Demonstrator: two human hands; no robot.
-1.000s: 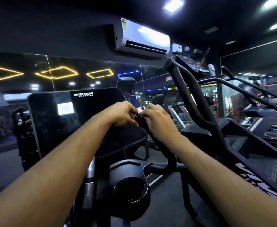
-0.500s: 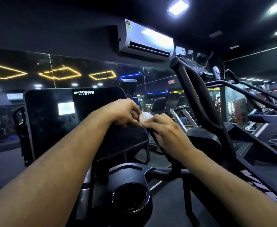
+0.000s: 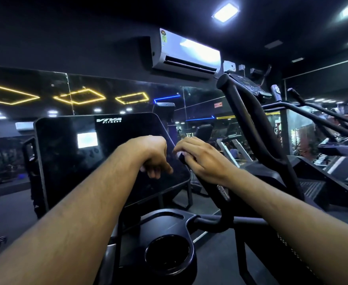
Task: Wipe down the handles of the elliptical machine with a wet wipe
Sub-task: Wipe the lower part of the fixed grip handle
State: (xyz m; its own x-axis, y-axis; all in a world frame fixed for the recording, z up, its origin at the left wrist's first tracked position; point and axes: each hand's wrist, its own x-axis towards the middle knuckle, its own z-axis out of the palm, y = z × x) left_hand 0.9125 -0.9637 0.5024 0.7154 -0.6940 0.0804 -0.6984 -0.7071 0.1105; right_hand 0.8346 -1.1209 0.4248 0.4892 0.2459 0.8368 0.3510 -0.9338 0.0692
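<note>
Black and curved, the padded elliptical handle rises from the lower frame toward the middle of the view, and the right hand is wrapped around its upper end, fingers curled over the grip. A small white wet wipe peeks out at the fingertips, pressed between the hand and the handle top. The left hand hangs just beside it, apart from the handle, its fingers loosely curled downward and holding nothing. Behind the hands stands the glossy black console screen, tilted back. Below, a round black plastic cup holder sits in the frame. A white wall-mounted air conditioner hangs above
</note>
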